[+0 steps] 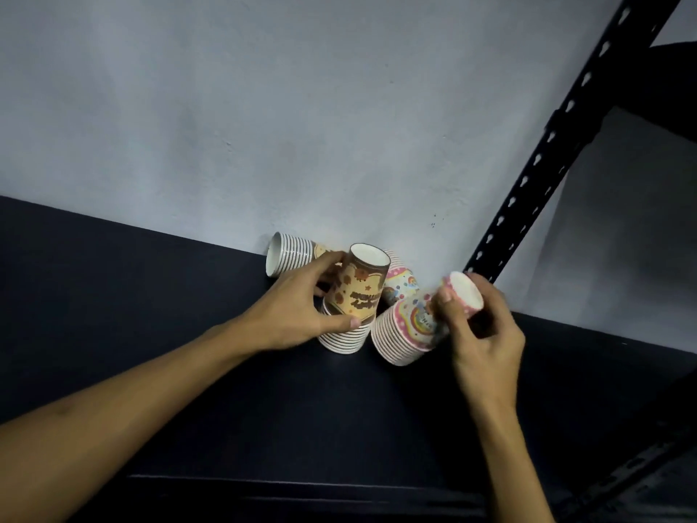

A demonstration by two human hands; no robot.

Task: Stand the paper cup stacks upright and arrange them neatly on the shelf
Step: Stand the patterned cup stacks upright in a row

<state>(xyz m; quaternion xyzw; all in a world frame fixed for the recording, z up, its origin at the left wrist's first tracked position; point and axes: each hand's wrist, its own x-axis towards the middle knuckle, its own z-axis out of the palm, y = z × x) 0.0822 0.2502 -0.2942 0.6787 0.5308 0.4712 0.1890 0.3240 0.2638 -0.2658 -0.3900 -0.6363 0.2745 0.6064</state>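
Several paper cup stacks crowd the back of the dark shelf (151, 315) near the wall. My left hand (301, 311) grips a brown and yellow stack (356, 292), which stands rims down with its base up, leaning slightly. My right hand (479, 326) holds a pink rainbow-print stack (411, 326) by its upper end; this stack tilts to the right, rims low on the shelf. Behind my left hand a brown-rimmed stack (290, 252) lies on its side against the wall. Another pink-print stack (399, 281) sits between the two held stacks, partly hidden.
A grey wall (301, 126) closes the shelf at the back. A black perforated shelf post (565, 134) rises diagonally at the right, close to my right hand. The shelf's front edge (301, 481) runs below my forearms.
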